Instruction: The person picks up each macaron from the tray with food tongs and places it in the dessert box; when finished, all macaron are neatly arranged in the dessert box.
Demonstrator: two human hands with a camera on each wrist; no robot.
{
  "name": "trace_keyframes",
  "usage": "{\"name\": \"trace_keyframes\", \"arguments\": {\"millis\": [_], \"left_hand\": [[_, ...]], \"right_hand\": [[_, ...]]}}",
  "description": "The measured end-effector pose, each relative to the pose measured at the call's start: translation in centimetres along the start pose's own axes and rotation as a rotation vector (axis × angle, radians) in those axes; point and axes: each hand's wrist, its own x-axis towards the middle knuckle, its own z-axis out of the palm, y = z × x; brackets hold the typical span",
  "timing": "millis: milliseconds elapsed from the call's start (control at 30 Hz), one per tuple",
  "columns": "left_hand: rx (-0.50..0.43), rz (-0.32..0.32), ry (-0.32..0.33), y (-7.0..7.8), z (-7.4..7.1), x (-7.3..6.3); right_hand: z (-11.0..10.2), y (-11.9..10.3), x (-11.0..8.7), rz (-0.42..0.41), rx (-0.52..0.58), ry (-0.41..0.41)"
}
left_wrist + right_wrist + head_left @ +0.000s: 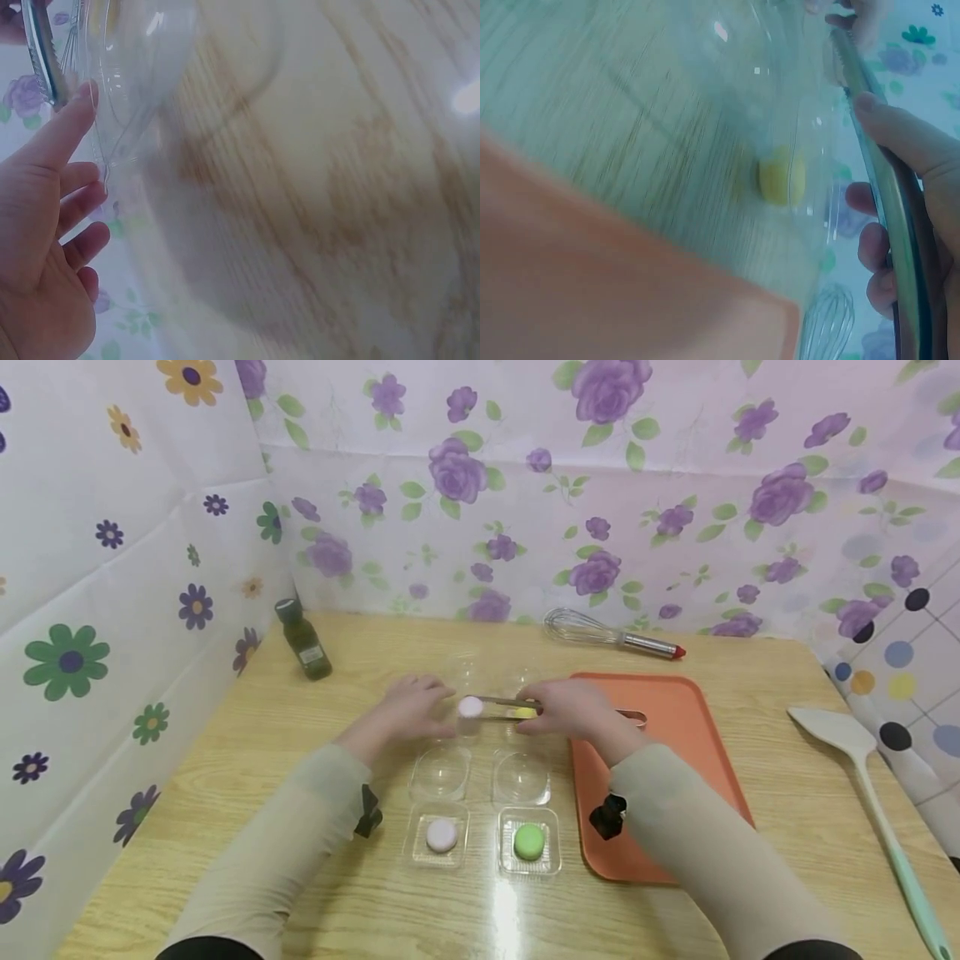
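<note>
My right hand [573, 710] grips metal tongs [891, 184], fingers and thumb wrapped round their arms. Between the tongs' tips is a pale pink macaron [470, 707], over the back left clear plastic box. Beside that box is my left hand [405, 710], its fingers loosely bent and spread; in the left wrist view the fingertips are at the clear plastic box's edge [109, 154]. Partly hidden behind the tongs, a yellow macaron [782, 176] sits in the back right box. Nearer me, a pale pink macaron [442, 835] and a green macaron [529, 842] lie in two clear boxes with raised lids.
An orange tray [660, 860] lies right of the boxes, under my right forearm. Behind it is a whisk [600, 632]. A dark bottle [303, 641] stands at the back left. On the far right lies a spatula [862, 760] with a pale green handle.
</note>
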Motion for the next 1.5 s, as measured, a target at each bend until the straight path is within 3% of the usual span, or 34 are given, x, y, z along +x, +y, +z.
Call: {"name": "trace_keyframes", "arguments": {"millis": [300,533,933,1233,1500], "left_hand": [[0.016,0.003,0.004,0.2,-0.1,-0.2],[0.023,0.034,0.031,0.0,0.1,0.0],[0.012,0.035,0.025,-0.1,0.1,0.0],[0.011,0.007,0.007,0.3,-0.1,-0.1],[0.018,0.021,0.009,0.2,-0.1,-0.1]], "right_hand": [[0.1,-1.8,1.1,0.016,-0.058,-0.031],[0.2,-2.1,1.3,0.031,-0.064,-0.030],[0.4,-2.5,2.0,0.022,-0.115,-0.025],[0.3,-2.5,1.9,0.040,-0.084,-0.041],[-0.1,-1.8,1.1,0.024,-0.010,-0.006]]}}
